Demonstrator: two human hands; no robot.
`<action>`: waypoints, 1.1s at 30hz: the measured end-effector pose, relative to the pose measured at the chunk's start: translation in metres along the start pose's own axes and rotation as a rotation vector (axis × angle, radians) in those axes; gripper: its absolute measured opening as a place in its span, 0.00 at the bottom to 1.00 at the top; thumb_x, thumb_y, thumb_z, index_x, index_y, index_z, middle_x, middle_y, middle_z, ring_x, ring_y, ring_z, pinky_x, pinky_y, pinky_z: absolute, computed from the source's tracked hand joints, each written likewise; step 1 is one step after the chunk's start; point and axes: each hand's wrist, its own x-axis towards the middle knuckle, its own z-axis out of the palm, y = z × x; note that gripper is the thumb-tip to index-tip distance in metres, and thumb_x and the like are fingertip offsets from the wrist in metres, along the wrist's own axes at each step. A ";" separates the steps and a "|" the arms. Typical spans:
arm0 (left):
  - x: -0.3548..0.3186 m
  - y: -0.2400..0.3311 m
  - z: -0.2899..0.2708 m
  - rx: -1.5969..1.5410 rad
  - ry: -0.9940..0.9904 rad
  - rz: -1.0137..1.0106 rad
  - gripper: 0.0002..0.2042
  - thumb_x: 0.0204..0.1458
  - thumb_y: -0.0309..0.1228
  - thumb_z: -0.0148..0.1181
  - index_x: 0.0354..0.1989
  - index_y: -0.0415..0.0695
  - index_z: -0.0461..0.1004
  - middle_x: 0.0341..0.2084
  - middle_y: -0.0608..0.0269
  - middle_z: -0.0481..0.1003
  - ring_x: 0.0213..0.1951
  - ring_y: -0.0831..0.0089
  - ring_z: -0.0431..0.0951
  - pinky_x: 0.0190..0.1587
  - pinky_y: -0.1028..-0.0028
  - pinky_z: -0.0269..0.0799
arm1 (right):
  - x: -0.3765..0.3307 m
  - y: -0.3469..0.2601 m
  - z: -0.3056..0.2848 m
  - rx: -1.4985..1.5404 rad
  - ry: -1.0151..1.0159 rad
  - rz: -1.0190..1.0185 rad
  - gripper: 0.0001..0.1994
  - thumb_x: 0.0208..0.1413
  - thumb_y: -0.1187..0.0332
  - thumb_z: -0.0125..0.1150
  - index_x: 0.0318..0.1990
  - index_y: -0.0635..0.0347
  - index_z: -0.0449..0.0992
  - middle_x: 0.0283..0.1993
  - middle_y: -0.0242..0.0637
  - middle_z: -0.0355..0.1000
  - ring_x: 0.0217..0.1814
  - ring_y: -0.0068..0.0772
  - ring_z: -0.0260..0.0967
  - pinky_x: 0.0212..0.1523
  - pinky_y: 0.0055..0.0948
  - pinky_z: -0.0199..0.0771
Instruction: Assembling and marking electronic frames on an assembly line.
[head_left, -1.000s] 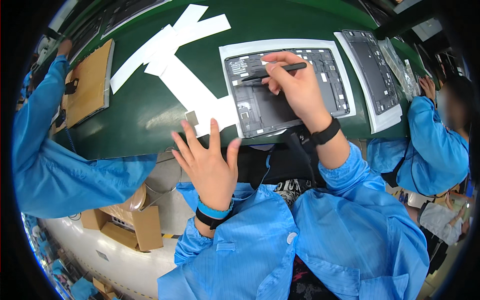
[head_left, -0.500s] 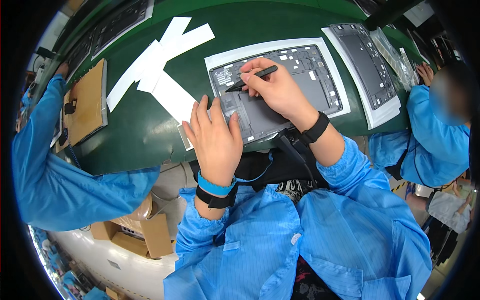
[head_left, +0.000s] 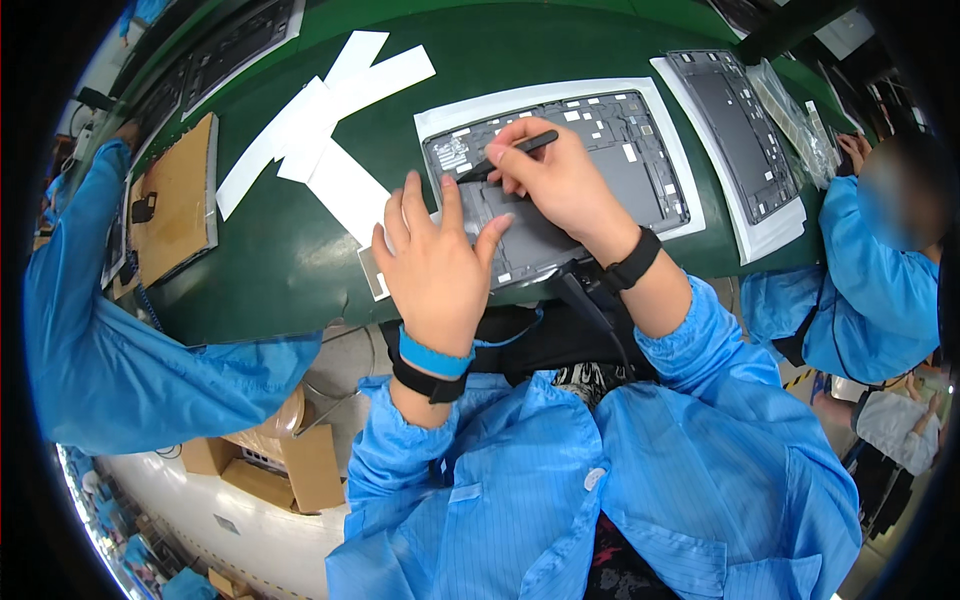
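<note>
While right hand [head_left: 565, 185] fingers clamp a black stylus [head_left: 512, 153], left hand [head_left: 437, 268] fingers apart, white strips [head_left: 320, 140] upper-left.

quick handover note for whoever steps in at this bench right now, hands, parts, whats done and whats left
Left hand: open, flat on the near-left edge of the opened tablet, steadying it.
Right hand: pinching a black stylus tool, tip at the tablet's upper-left inner area.
Tablet lies on a white sheet on the green table; white strips lie to the left, a second opened tablet to the right.
Done: back is off, insides exposed.
Left: work at the tool tip looks unfinished.
</note>
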 end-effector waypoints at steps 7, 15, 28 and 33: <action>-0.066 -0.036 -0.016 -0.128 -0.086 -0.153 0.31 0.53 0.50 0.60 0.66 0.57 0.65 0.69 0.42 0.51 0.69 0.37 0.48 0.67 0.42 0.44 | -0.035 -0.032 -0.001 0.063 0.032 -0.035 0.06 0.59 0.69 0.60 0.33 0.62 0.74 0.26 0.29 0.72 0.30 0.21 0.74 0.26 0.19 0.71; -0.071 -0.039 -0.010 -0.052 -0.093 -0.114 0.33 0.50 0.57 0.61 0.64 0.57 0.68 0.68 0.40 0.51 0.69 0.38 0.48 0.65 0.40 0.47 | -0.029 -0.012 0.071 -0.232 -0.198 -0.053 0.08 0.57 0.70 0.61 0.33 0.68 0.74 0.28 0.38 0.76 0.28 0.24 0.75 0.30 0.23 0.74; -0.072 -0.035 -0.009 -0.110 -0.075 -0.087 0.30 0.52 0.51 0.61 0.62 0.51 0.70 0.69 0.40 0.51 0.70 0.40 0.49 0.67 0.42 0.45 | -0.031 -0.009 0.080 -0.095 -0.071 -0.092 0.07 0.58 0.71 0.59 0.39 0.68 0.74 0.26 0.34 0.75 0.27 0.20 0.73 0.28 0.21 0.73; -0.074 -0.038 -0.007 -0.003 -0.038 -0.118 0.30 0.56 0.48 0.58 0.68 0.58 0.63 0.70 0.43 0.50 0.69 0.39 0.49 0.67 0.42 0.45 | -0.033 -0.059 -0.012 0.028 0.025 -0.148 0.14 0.59 0.71 0.58 0.50 0.68 0.70 0.23 0.30 0.72 0.22 0.18 0.70 0.29 0.20 0.74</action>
